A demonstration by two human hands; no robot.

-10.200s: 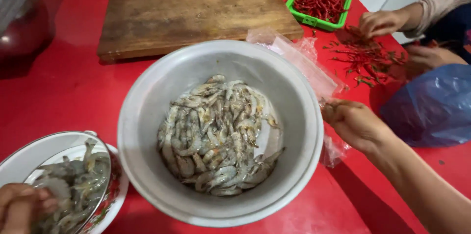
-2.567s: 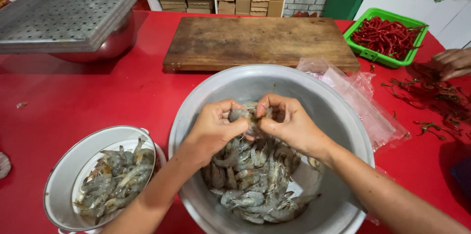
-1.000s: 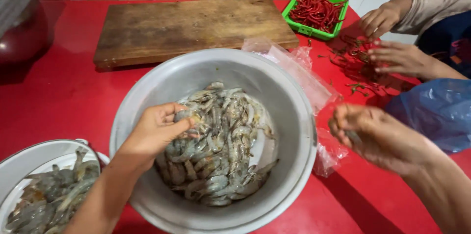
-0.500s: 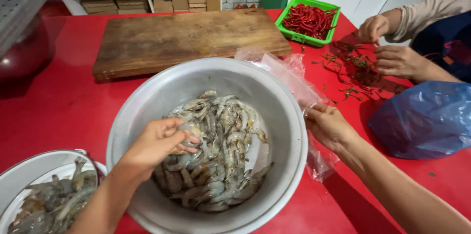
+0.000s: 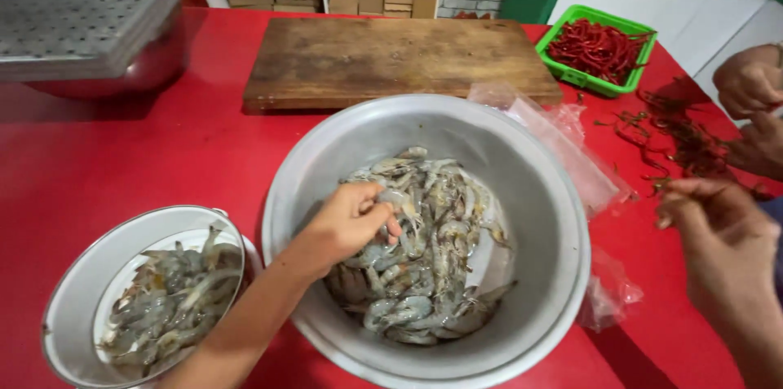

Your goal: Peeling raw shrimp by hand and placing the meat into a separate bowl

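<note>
A large metal bowl (image 5: 542,193) stands on the red table (image 5: 163,152) and holds a pile of raw grey shrimp (image 5: 440,226). My left hand (image 5: 347,224) reaches into it from the lower left, fingers pinched on a shrimp at the top of the pile. My right hand (image 5: 718,234) hovers over the table to the right of the bowl, its fingers loosely apart and nothing visible in them. A smaller metal bowl (image 5: 77,275) at the lower left holds more shrimp (image 5: 167,299).
A wooden cutting board (image 5: 391,59) lies behind the big bowl. Crumpled clear plastic bags (image 5: 571,152) lie at its right. A green basket (image 5: 644,50) of red chilies, loose chili stems (image 5: 681,136) and another person's hands (image 5: 746,79) are at far right. A perforated metal tray (image 5: 73,6) covers a pot at back left.
My right hand has pulled away from the plastic bag beside the bowl and moved out to the right. My left hand stays in the shrimp. The view has shifted right.
</note>
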